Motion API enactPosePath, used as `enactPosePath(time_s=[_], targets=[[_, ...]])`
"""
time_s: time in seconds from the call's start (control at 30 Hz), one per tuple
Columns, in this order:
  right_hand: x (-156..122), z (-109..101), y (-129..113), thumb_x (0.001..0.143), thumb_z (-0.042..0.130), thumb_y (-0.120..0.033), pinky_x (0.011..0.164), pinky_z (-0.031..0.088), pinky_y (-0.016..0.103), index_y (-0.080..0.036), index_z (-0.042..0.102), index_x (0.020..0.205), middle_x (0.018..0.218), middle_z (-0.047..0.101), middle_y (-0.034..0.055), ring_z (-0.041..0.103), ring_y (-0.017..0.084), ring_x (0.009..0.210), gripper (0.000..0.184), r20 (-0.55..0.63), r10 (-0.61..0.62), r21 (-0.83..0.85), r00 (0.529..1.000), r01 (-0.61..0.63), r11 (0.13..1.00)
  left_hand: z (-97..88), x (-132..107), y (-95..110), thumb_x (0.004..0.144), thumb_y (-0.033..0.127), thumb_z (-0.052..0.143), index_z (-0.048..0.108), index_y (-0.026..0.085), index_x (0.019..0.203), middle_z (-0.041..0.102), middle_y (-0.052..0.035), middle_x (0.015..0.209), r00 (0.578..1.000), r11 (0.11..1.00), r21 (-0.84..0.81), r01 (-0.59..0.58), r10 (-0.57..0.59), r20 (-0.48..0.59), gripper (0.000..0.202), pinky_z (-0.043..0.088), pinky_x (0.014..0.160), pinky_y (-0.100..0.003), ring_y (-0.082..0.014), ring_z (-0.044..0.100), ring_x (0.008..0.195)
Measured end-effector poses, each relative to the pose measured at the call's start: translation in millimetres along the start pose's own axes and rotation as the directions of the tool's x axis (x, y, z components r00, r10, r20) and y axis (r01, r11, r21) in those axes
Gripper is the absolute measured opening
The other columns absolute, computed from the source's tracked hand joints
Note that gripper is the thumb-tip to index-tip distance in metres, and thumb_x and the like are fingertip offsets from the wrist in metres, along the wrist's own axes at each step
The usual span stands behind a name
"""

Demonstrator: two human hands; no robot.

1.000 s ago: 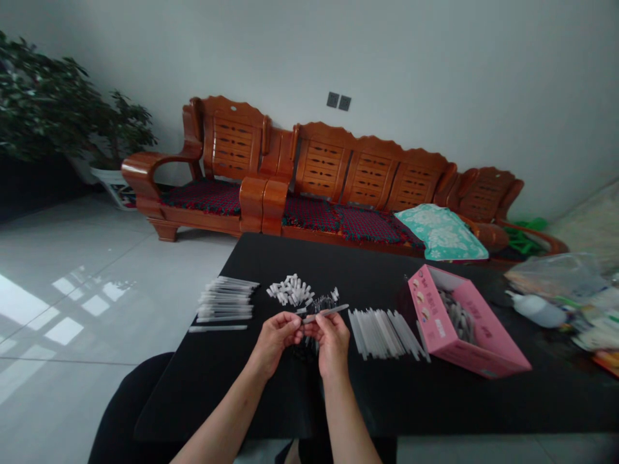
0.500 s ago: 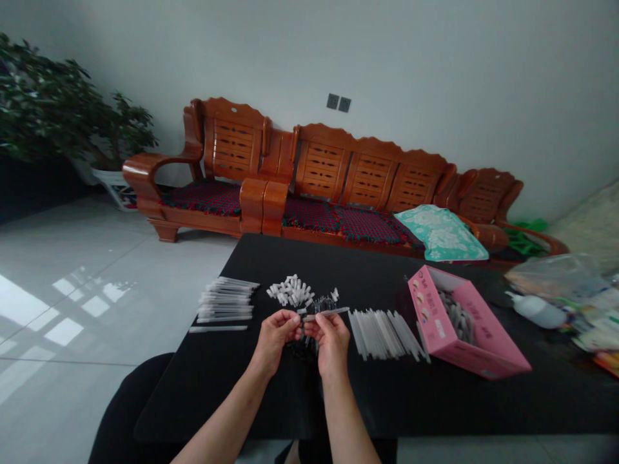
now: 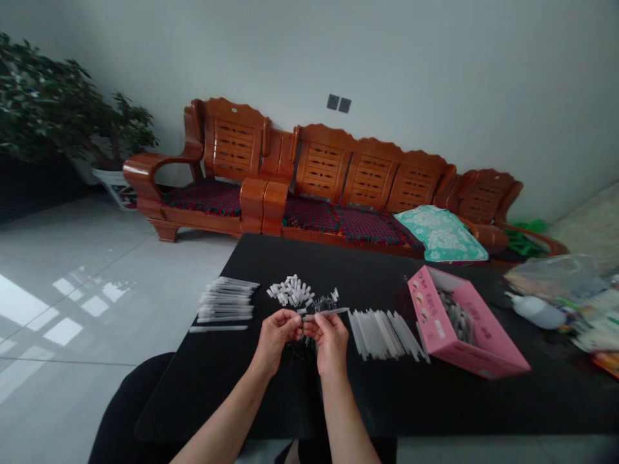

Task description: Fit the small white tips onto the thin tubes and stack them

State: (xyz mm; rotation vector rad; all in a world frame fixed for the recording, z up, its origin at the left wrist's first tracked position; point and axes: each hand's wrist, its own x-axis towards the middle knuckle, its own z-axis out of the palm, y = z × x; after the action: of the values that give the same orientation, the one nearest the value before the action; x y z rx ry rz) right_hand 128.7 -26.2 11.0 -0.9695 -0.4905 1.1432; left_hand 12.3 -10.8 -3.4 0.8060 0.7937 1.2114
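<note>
"Over the black desk (image 3: 396,399), where's the pale tube (image 3: 337,311)?"

"Pinched by the right hand (image 3: 331,338), lying crosswise, its left end at the left hand (image 3: 275,333); whether those fingers (image 3: 294,317) grip it too, I cannot tell."

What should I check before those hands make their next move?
1. Right hand holding the slim tube: ok.
2. Left hand close to the tube's left end: ok.
3. What the left fingertips pinch: cannot tell, too small and partly hidden.
4. White pieces heaped just beyond the hands: ok.
5. Left-side stack evenly grouped: not ok, one tube lies slightly apart.
6. Pink box open, contents visible: ok.
</note>
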Motion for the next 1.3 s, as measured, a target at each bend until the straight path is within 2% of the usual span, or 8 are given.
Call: enactPosePath(time_s=[0.27,0.43,0.6,0.7,0.87,1.0,1.17,1.3], targets=[[1.0,-1.1,-1.2,0.065,0.079,-0.030,0.047,0.055,0.024,-0.014,0.057,0.082,0.062,0.071,0.0045,0.068,0.018,0.051,0.032,-0.023,0.008,-0.015,1.000,-0.009,1.000,4.5,1.4,8.2,0.068,0.026,0.075,0.063,0.012,0.074,0.062,0.0003,0.064,0.995,0.988,0.122,-0.095,0.097,-0.006,0.020,0.045,0.053,-0.019,-0.0084,0.055,0.054],[2.1,-2.1,-1.0,0.065,0.079,-0.031,0.046,0.055,0.024,-0.014,0.057,0.081,0.064,0.071,0.0051,0.068,0.018,0.051,0.032,-0.015,0.009,-0.008,1.000,-0.009,1.000,3.8,3.1,8.9,0.061,0.024,0.079,0.063,0.014,0.083,0.064,-0.0006,0.073,0.993,0.980,0.157,-0.121,0.120,0.017,0.029,0.049,0.058,-0.020,-0.0112,0.060,0.062],[2.8,-3.4,-0.7,0.065,0.079,-0.030,0.047,0.055,0.024,-0.013,0.057,0.081,0.063,0.071,0.0054,0.068,0.017,0.051,0.031,-0.024,0.006,-0.012,1.000,-0.006,1.000,-1.2,4.5,3.3,0.080,0.048,0.058,0.063,0.012,0.075,0.060,-0.0024,0.062,0.998,0.936,0.346,-0.061,0.062,0.008,0.036,0.040,0.040,-0.018,-0.0095,0.053,0.047],[2.7,-3.7,0.2,0.066,0.078,-0.030,0.047,0.055,0.024,-0.013,0.057,0.081,0.063,0.071,0.0051,0.068,0.018,0.052,0.031,-0.021,0.007,-0.020,1.000,-0.007,1.000,-2.7,5.3,0.9,0.082,0.051,0.054,0.061,0.012,0.069,0.058,-0.0017,0.056,0.999,0.906,0.422,-0.029,0.033,-0.003,0.042,0.033,0.033,-0.016,-0.0073,0.047,0.040],[3.1,-4.3,1.9,0.066,0.078,-0.028,0.046,0.055,0.024,-0.014,0.057,0.081,0.064,0.072,0.0056,0.068,0.018,0.051,0.030,-0.030,0.011,-0.028,0.999,-0.012,1.000,1.4,4.7,5.9,0.074,0.042,0.067,0.060,0.013,0.068,0.057,0.0007,0.053,0.999,0.924,0.379,-0.045,0.051,-0.005,0.030,0.037,0.038,-0.016,-0.0070,0.048,0.041],[3.1,-5.7,2.0,0.066,0.078,-0.028,0.047,0.055,0.023,-0.014,0.057,0.081,0.065,0.072,0.0059,0.068,0.017,0.051,0.029,-0.024,0.015,-0.030,1.000,-0.016,0.999,2.5,4.3,8.8,0.062,0.032,0.078,0.063,0.013,0.083,0.064,-0.0012,0.067,0.997,0.961,0.262,-0.083,0.081,0.017,0.032,0.048,0.051,-0.020,-0.0109,0.058,0.056],[2.8,-5.7,1.9,0.065,0.078,-0.030,0.046,0.054,0.024,-0.014,0.057,0.080,0.064,0.071,0.0051,0.068,0.017,0.051,0.030,-0.028,0.015,-0.031,0.999,-0.016,0.999,-5.1,5.9,0.3,0.081,0.049,0.056,0.063,0.012,0.072,0.060,-0.0015,0.058,0.999,0.912,0.409,-0.039,0.038,0.009,0.039,0.037,0.037,-0.017,-0.0085,0.050,0.043],[2.8,-4.6,2.5,0.064,0.079,-0.030,0.045,0.054,0.024,-0.014,0.057,0.080,0.065,0.072,0.0052,0.068,0.018,0.051,0.031,-0.029,0.024,-0.030,0.999,-0.025,0.999,-8.6,6.5,-3.2,0.079,0.047,0.060,0.061,0.013,0.068,0.058,-0.0001,0.055,0.999,0.906,0.423,-0.028,0.010,0.045,0.036,0.033,0.036,-0.016,-0.0070,0.047,0.040]])
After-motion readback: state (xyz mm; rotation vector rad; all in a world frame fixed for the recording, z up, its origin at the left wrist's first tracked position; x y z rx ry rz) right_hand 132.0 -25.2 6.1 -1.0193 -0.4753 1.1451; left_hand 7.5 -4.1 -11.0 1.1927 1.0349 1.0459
